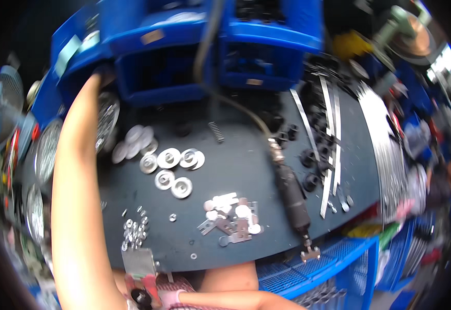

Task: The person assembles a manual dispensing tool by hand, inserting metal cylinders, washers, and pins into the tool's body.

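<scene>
My left arm stretches up the left side of the table. At its end, my left hand point(103, 76) reaches into a shadowed blue bin point(73, 85), its fingers hidden and blurred. Low in the picture, my right hand point(169, 298) rests beside a red clamp-like fixture point(150, 289) with a black knob and a grey metal plate point(139, 262) on top. The right fingers cannot be made out. Small shiny nuts point(134, 235) lie just beyond the plate. Round silver discs with raised centres point(168, 158) are scattered farther up, near my left forearm.
Flat metal brackets point(238, 225) lie in a pile at the near middle. A black air tool point(292, 199) on a hose lies to their right. Black round parts point(310, 157) and metal strips point(337, 139) cover the right side. A spring point(216, 132) lies near the centre. Stacked blue bins point(163, 95) line the back.
</scene>
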Demonstrator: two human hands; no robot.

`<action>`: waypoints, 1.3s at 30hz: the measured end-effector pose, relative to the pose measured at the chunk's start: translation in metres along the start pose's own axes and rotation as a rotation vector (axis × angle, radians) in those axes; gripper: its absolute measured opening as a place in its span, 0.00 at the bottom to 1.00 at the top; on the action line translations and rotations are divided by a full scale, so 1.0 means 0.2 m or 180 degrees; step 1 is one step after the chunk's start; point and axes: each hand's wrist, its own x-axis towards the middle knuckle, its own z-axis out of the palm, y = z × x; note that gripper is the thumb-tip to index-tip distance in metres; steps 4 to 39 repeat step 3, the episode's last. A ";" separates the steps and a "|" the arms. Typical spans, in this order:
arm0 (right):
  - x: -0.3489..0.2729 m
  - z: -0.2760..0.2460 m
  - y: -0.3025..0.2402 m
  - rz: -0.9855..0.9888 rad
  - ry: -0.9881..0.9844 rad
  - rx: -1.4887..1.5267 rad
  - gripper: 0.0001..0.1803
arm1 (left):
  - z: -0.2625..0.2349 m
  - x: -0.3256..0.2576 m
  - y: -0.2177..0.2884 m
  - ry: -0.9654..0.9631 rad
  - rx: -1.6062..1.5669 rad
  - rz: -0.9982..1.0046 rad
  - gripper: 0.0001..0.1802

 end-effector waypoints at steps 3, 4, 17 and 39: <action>-0.05 0.12 0.03 -0.0005 -0.0325 0.0151 0.35 | 0.25 -0.30 -0.06 -0.0485 0.1281 0.0788 0.14; -0.05 0.12 0.03 -0.0005 -0.0325 0.0151 0.35 | 0.25 -0.30 -0.06 -0.0485 0.1281 0.0788 0.14; -0.05 0.12 0.03 -0.0005 -0.0325 0.0151 0.35 | 0.25 -0.30 -0.06 -0.0485 0.1281 0.0788 0.14; -0.05 0.12 0.03 -0.0005 -0.0325 0.0151 0.35 | 0.25 -0.30 -0.06 -0.0485 0.1281 0.0788 0.14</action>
